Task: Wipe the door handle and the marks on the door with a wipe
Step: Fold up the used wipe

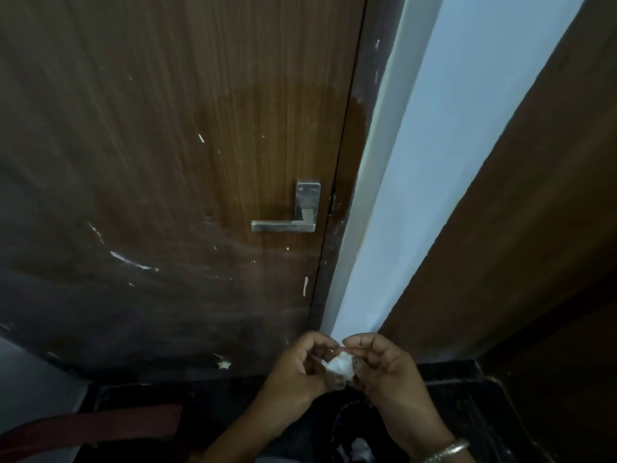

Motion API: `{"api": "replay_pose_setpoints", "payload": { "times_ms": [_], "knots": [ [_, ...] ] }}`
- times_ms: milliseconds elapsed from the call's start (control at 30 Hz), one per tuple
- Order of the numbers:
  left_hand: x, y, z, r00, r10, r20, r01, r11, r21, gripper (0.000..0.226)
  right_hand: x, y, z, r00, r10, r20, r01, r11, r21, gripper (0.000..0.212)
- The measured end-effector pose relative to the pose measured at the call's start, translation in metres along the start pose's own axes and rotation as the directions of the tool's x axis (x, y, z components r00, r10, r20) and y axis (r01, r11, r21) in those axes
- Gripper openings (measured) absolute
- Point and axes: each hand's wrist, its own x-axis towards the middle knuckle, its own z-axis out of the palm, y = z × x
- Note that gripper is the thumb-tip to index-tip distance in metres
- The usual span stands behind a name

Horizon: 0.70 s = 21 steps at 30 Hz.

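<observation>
A brown wooden door (167,128) fills the view, with a silver lever handle (283,226) on a metal plate at its right side. White marks (132,262) streak the door left of and below the handle, and a darker damp-looking patch lies above the handle. Low in the view, my left hand (293,372) and my right hand (384,369) hold a crumpled white wipe (339,366) between them, fingers curled round it, well below the handle and apart from the door.
A dark door frame (364,128) with white smears runs beside a pale blue wall strip (417,162). A brown panel (534,212) stands at the right. A reddish object (100,426) lies at the lower left over a dark floor.
</observation>
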Motion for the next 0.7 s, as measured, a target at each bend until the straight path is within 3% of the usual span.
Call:
{"api": "replay_pose_setpoints", "payload": {
  "times_ms": [67,133,367,567,700],
  "knots": [
    [0.004,-0.009,0.011,0.995,-0.018,-0.099,0.019,1.0,0.007,0.027,-0.004,0.002,-0.012,0.996,-0.002,-0.091,0.003,1.0,0.013,0.02],
    [0.01,-0.014,0.02,0.993,-0.036,-0.11,0.038,0.999,0.011,0.032,-0.009,0.005,-0.023,0.984,-0.016,-0.176,0.018,1.0,0.008,0.018],
    [0.017,-0.03,0.063,0.989,-0.11,0.096,0.104,0.993,0.063,0.024,-0.035,0.026,-0.061,0.94,-0.029,-0.339,-0.002,0.996,-0.09,0.011],
    [0.02,-0.048,0.093,0.944,-0.169,0.282,0.125,0.978,0.165,0.026,-0.055,0.057,-0.084,0.902,0.072,-0.425,-0.083,0.997,-0.008,0.021],
    [0.025,-0.065,0.106,0.909,-0.297,0.294,0.218,0.937,0.272,0.019,-0.059,0.076,-0.103,0.86,0.11,-0.498,-0.162,0.985,-0.063,0.024]
  ]
}}
